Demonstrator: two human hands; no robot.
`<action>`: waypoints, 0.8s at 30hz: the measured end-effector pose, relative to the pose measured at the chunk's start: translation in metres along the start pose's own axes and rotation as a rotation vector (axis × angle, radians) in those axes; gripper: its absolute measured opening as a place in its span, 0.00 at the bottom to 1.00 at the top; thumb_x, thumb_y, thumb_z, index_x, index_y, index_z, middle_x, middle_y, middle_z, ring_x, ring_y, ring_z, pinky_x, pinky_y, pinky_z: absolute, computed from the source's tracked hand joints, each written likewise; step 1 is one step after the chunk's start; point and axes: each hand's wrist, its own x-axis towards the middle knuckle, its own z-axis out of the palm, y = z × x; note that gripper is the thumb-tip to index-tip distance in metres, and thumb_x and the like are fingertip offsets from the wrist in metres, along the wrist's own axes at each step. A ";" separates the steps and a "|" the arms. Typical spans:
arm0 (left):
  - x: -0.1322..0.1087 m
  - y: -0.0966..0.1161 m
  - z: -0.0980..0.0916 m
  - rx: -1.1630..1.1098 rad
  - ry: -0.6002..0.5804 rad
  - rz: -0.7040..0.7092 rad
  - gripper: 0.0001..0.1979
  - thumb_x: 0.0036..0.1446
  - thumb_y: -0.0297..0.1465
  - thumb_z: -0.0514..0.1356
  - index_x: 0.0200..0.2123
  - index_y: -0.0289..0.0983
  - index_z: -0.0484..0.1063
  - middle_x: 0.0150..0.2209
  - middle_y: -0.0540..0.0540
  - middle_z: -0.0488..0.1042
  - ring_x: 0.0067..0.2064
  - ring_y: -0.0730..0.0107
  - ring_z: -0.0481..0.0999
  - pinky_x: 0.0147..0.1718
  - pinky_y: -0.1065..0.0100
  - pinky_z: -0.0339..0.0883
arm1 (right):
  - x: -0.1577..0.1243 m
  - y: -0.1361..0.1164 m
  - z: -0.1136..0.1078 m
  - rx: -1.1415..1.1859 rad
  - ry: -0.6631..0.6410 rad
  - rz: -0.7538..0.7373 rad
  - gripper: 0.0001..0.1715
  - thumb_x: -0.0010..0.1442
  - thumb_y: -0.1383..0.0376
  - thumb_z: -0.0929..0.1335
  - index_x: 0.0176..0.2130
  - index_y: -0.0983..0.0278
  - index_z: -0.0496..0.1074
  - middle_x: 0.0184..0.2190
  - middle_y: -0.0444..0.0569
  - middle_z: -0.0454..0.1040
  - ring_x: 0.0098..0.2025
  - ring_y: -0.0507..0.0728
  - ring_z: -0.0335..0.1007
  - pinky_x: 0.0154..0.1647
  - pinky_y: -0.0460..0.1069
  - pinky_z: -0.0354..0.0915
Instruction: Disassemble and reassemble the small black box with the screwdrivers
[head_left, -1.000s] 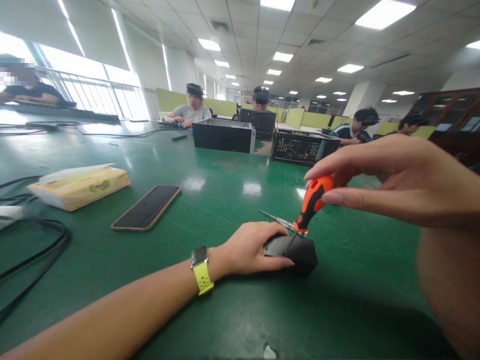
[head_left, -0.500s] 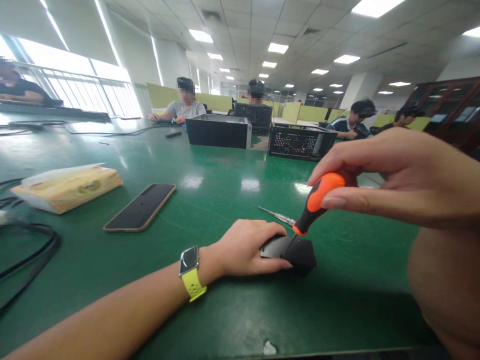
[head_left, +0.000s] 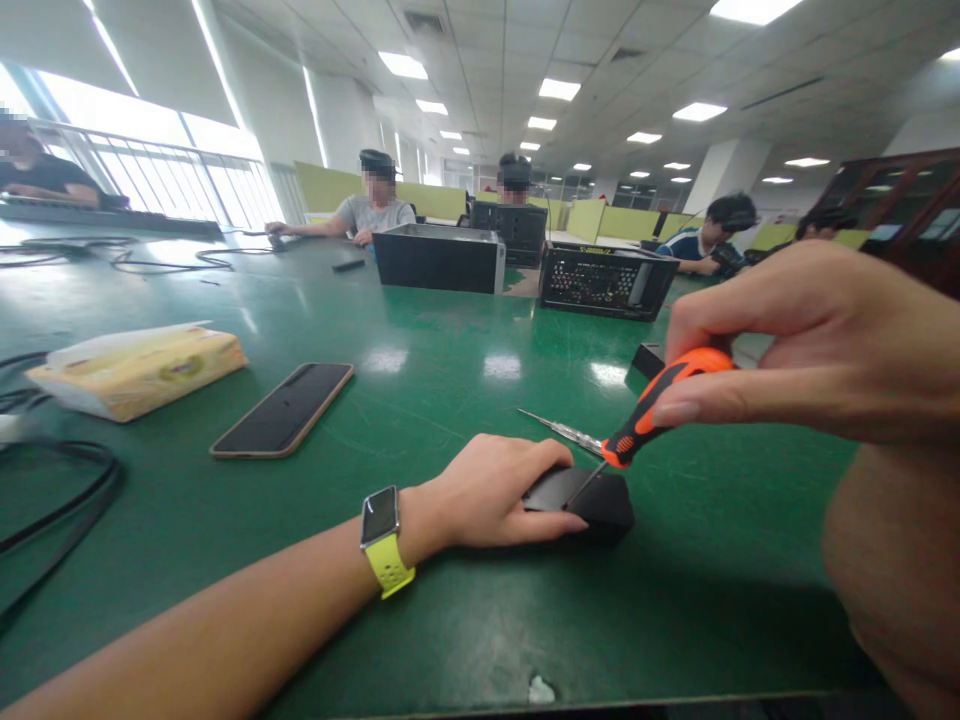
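Note:
A small black device (head_left: 592, 500) lies on the green table (head_left: 420, 420) in front of me. My left hand (head_left: 495, 492), with a yellow-strapped watch (head_left: 382, 540) on the wrist, wraps round the device's near side and holds it down. My right hand (head_left: 810, 345) pinches the orange and black handle of a screwdriver (head_left: 660, 400). The screwdriver leans to the right and its thin shaft points down into the top of the device. A second slim metal tool (head_left: 562, 430) lies flat on the table just behind the device.
A phone (head_left: 283, 410) lies face up to the left, with a tissue pack (head_left: 135, 370) and black cables (head_left: 52, 500) further left. Two black computer cases (head_left: 439, 260) stand across the table, a small black part (head_left: 649, 358) nearer. Other people sit at the far edge.
The screwdriver handle has tipped further to the right and my right hand has shifted right with it. My left hand stays on the black device.

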 end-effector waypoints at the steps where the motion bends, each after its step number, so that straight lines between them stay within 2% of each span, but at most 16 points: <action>1: 0.000 0.000 0.000 0.004 0.002 0.002 0.24 0.59 0.50 0.54 0.49 0.38 0.65 0.39 0.45 0.76 0.38 0.63 0.77 0.35 0.68 0.66 | 0.001 -0.001 0.001 -0.002 0.002 -0.001 0.14 0.54 0.52 0.73 0.29 0.60 0.79 0.20 0.45 0.75 0.17 0.53 0.67 0.11 0.45 0.61; 4: 0.000 0.000 -0.001 0.005 0.006 0.004 0.24 0.59 0.50 0.54 0.48 0.38 0.65 0.38 0.46 0.76 0.37 0.63 0.77 0.34 0.69 0.66 | 0.001 -0.004 0.001 -0.029 -0.006 -0.037 0.13 0.57 0.54 0.71 0.40 0.57 0.79 0.29 0.46 0.79 0.25 0.55 0.74 0.18 0.46 0.67; 8: 0.001 0.000 -0.001 0.004 0.009 0.011 0.24 0.59 0.50 0.54 0.48 0.38 0.65 0.38 0.46 0.76 0.36 0.63 0.77 0.34 0.69 0.66 | -0.001 -0.005 0.000 -0.116 -0.024 -0.137 0.18 0.61 0.58 0.67 0.52 0.55 0.73 0.40 0.45 0.79 0.36 0.56 0.77 0.28 0.47 0.73; 10: 0.000 0.000 -0.001 0.011 0.019 0.021 0.25 0.59 0.50 0.54 0.49 0.37 0.65 0.38 0.46 0.76 0.36 0.64 0.76 0.33 0.69 0.65 | -0.001 -0.005 0.000 -0.142 -0.008 -0.157 0.17 0.62 0.57 0.67 0.51 0.56 0.73 0.39 0.45 0.80 0.34 0.55 0.77 0.27 0.46 0.73; 12: 0.000 -0.001 0.000 0.025 0.034 0.030 0.25 0.59 0.50 0.54 0.48 0.37 0.66 0.37 0.46 0.76 0.35 0.64 0.76 0.32 0.69 0.65 | -0.001 -0.005 0.001 -0.127 0.014 -0.130 0.15 0.61 0.55 0.68 0.45 0.57 0.76 0.34 0.44 0.80 0.30 0.55 0.76 0.22 0.46 0.71; 16: -0.001 -0.002 0.001 0.025 0.052 0.050 0.24 0.59 0.50 0.54 0.47 0.36 0.66 0.36 0.46 0.76 0.34 0.65 0.75 0.32 0.69 0.64 | 0.001 -0.008 0.004 -0.009 0.069 -0.011 0.13 0.52 0.51 0.74 0.30 0.57 0.78 0.22 0.43 0.75 0.20 0.53 0.69 0.12 0.47 0.63; 18: -0.001 -0.002 0.001 0.017 0.057 0.050 0.24 0.59 0.50 0.54 0.47 0.37 0.67 0.37 0.46 0.76 0.34 0.65 0.75 0.32 0.70 0.63 | 0.002 -0.010 0.005 0.057 0.093 0.038 0.13 0.48 0.52 0.76 0.28 0.58 0.78 0.20 0.43 0.74 0.18 0.52 0.67 0.12 0.47 0.60; 21: -0.002 -0.002 0.001 0.020 0.069 0.047 0.24 0.59 0.50 0.54 0.47 0.37 0.67 0.37 0.46 0.76 0.34 0.66 0.75 0.31 0.70 0.62 | 0.003 -0.011 0.007 0.085 0.097 0.057 0.13 0.48 0.54 0.77 0.32 0.58 0.80 0.23 0.43 0.76 0.21 0.53 0.70 0.15 0.46 0.63; 24: -0.002 -0.002 0.001 0.004 0.075 0.039 0.25 0.59 0.50 0.55 0.49 0.37 0.67 0.38 0.46 0.77 0.36 0.65 0.76 0.33 0.69 0.63 | 0.002 -0.007 0.007 0.031 0.071 0.002 0.14 0.55 0.57 0.73 0.42 0.56 0.79 0.29 0.44 0.79 0.27 0.55 0.74 0.20 0.46 0.67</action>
